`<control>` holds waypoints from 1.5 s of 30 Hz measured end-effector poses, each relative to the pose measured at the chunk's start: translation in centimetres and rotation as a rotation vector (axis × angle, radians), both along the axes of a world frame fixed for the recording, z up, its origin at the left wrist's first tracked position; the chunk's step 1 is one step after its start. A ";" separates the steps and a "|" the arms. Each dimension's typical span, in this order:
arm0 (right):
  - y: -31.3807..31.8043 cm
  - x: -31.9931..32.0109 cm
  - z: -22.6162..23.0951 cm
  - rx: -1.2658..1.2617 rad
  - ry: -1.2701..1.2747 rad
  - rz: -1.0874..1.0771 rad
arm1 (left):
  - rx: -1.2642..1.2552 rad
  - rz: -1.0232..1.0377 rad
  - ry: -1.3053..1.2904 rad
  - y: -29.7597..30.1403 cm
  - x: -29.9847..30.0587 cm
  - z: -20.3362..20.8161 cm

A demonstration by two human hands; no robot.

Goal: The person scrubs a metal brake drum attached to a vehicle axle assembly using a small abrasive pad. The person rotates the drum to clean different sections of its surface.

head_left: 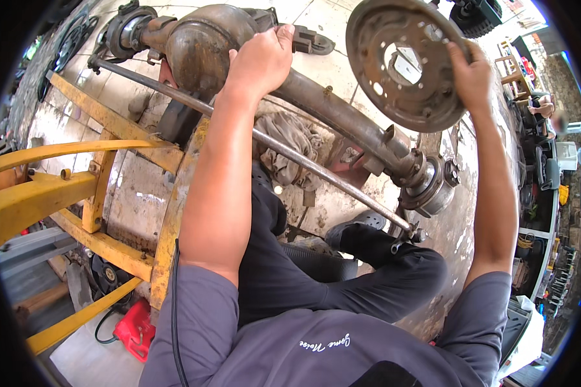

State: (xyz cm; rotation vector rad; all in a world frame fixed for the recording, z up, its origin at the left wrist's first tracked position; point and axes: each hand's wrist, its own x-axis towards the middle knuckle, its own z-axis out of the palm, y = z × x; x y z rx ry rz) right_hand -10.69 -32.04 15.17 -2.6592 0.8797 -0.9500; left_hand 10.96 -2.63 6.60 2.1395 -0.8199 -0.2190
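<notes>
My right hand (472, 76) grips the right rim of a round, brown, worn brake backing plate (381, 97), raised and tilted above the axle's right part. The plate has a large centre hole with small bolt holes around it. My left hand (263, 59) is closed in a fist in front of the axle's rounded housing (203, 39); whatever its fingers hold, if anything, is hidden. The axle's tube (329, 106) slopes down to a knuckle and hub (432, 187) at the right. A long steel rod (323, 171) runs along its near side, passing under my left forearm.
A yellow metal frame (77, 190) stands close on my left. Beneath the axle lie a grey rag (290, 145) and a red support (348, 158). A red case (135, 329) sits at the lower left. Shelving with tools (549, 206) and a seated person (543, 109) are at the far right.
</notes>
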 end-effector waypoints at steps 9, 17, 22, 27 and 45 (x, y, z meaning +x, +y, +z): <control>2.3 -5.6 -3.7 0.820 -0.555 -0.282 | -0.062 0.247 -0.059 -0.8 1.1 0.8; 5.7 -8.6 -15.3 1.245 -0.640 -0.398 | -0.108 0.278 -0.043 -0.3 0.8 1.4; 3.8 -8.3 -14.5 1.232 -0.385 -0.369 | -0.075 0.277 -0.054 -0.4 0.6 1.8; 3.1 -8.9 -14.5 0.988 -0.121 -0.327 | -0.033 0.186 -0.134 -0.9 0.3 1.9; 7.7 -10.1 -13.4 1.231 -0.048 -0.329 | -0.202 0.156 0.001 -0.7 0.3 1.2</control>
